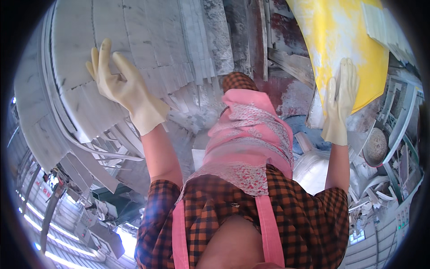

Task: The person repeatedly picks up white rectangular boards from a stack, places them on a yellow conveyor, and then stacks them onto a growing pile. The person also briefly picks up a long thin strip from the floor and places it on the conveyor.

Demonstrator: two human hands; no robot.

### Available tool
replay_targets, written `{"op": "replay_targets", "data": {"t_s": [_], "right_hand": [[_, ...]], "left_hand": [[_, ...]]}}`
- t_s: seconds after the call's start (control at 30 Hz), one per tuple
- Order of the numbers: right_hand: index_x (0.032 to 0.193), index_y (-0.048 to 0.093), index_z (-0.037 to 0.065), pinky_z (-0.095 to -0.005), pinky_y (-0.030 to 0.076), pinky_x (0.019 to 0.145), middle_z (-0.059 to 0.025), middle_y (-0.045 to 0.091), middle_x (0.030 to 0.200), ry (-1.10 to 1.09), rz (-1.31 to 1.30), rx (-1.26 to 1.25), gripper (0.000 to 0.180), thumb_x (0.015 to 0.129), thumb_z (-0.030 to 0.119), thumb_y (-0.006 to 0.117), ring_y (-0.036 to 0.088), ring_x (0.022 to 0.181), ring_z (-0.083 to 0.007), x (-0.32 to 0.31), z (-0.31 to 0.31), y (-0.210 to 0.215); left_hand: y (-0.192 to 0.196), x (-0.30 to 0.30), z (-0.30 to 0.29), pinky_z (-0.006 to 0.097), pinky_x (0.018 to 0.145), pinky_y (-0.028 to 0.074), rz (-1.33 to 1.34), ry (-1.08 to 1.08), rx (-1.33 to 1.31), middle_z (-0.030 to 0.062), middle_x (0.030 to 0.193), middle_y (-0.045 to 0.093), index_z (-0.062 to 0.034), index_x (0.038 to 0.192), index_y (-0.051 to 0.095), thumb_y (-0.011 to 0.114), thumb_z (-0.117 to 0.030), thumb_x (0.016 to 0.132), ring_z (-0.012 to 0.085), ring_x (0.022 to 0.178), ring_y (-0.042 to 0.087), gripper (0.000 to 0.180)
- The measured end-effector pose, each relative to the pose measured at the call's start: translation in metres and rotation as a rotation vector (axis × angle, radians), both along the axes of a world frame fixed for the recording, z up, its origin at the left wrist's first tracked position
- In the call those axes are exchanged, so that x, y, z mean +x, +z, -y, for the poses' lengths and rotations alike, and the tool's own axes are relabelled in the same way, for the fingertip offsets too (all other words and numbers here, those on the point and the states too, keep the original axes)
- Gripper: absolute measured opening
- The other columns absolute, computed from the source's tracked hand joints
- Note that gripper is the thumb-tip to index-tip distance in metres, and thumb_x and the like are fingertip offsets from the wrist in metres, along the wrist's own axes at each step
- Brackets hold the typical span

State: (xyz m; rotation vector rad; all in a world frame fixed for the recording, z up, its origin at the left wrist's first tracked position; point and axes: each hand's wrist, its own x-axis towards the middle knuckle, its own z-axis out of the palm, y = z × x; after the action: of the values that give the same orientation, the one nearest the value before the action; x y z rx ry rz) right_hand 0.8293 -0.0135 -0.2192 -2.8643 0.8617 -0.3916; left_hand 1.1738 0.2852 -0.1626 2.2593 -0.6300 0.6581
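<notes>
Now I'm steadying both: left hand fingers spread flat on marble slab, right hand fingers together against yellow board; next needs firm grip.

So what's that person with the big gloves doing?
A person in cream rubber gloves, a pink apron and a checked shirt is working among cut stone. The left hand lies flat on a stack of white marble slabs. The right hand presses against a yellow-coated slab. Both hands are open, gripping nothing.
</notes>
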Motion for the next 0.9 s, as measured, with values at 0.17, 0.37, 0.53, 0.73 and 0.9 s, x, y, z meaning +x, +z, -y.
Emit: {"op": "replay_targets", "data": {"t_s": [0.17,0.37,0.53,0.73,0.9], "right_hand": [[0.151,0.049,0.004,-0.0518,0.025,0.121,-0.0193,0.05,0.152,0.013,0.032,-0.008,0.058,0.098,0.027,0.054,0.042,0.143,-0.0385,0.006,0.0,0.006],[0.148,0.051,0.004,-0.0512,0.028,0.12,-0.0196,0.052,0.149,-0.052,-0.004,-0.001,0.057,0.096,0.024,0.056,0.045,0.141,-0.0381,0.005,-0.002,0.001],[0.138,0.059,0.002,-0.0513,0.034,0.118,-0.0199,0.058,0.141,0.012,0.172,-0.042,0.047,0.095,0.022,0.059,0.052,0.135,-0.0372,0.004,0.001,0.007],[0.123,0.066,-0.003,-0.042,0.05,0.102,-0.0238,0.07,0.111,-0.361,0.705,0.226,0.032,0.094,0.005,0.058,0.068,0.107,-0.037,-0.1,-0.073,0.039],[0.13,0.062,-0.001,-0.0317,0.054,0.087,-0.0115,0.074,0.101,-1.402,0.997,1.047,0.037,0.108,0.026,0.053,0.068,0.092,-0.0164,-0.253,-0.205,-0.137]], "left_hand": [[-0.01,0.012,-0.009,0.053,0.125,0.024,0.072,-0.043,0.165,0.0132,0.116,0.075,-0.0021,0.117,0.073,0.058,0.0,0.095,0.036,0.129,0.06,0.027],[-0.023,0.026,-0.02,0.056,0.122,0.026,0.268,-0.05,0.252,0.0089,0.117,0.075,-0.0024,0.116,0.073,0.061,0.001,0.094,0.0344,0.125,0.063,0.025],[-0.027,0.004,0.0,0.046,0.116,0.036,0.162,-0.22,0.205,0.0112,0.115,0.075,0.0023,0.121,0.07,0.053,0.004,0.097,0.0294,0.118,0.065,0.029],[-0.108,-0.115,0.024,0.033,0.098,0.049,-0.831,-0.59,0.474,0.0146,0.116,0.074,0.0001,0.124,0.07,0.051,0.0,0.1,0.0207,0.109,0.068,0.031],[-0.176,-0.213,0.021,0.032,0.098,0.05,-0.989,-0.846,0.789,0.0149,0.118,0.074,0.0005,0.124,0.069,0.053,-0.005,0.102,0.0207,0.11,0.068,0.029]]}}
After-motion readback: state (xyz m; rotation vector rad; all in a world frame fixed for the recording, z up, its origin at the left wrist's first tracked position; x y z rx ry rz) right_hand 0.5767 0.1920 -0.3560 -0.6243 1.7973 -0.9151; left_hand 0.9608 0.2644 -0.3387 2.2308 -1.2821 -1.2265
